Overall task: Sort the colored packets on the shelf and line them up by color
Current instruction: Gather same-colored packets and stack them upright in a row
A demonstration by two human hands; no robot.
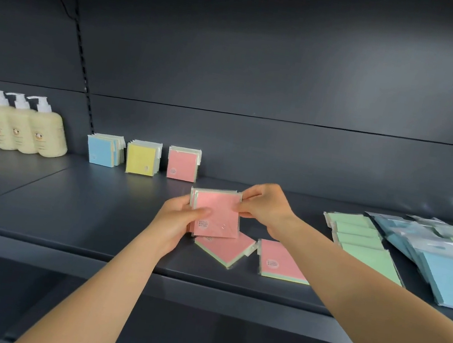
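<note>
above the shelf [67, 206], both hands [179, 220] [266, 209] pinch a pink packet [217, 214]

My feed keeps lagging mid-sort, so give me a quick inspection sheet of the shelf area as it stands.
Surface: dark shelf, no spills seen.
Job's things: blue stack, yellow stack and pink stack upright at back; two pink packets lying flat; green packets and blue packets fanned at right.
Clutter: four pump bottles at left.
Hands: left hand and right hand hold one pink packet.
Cables: nothing seen.
Surroundings: dark back panel.
</note>
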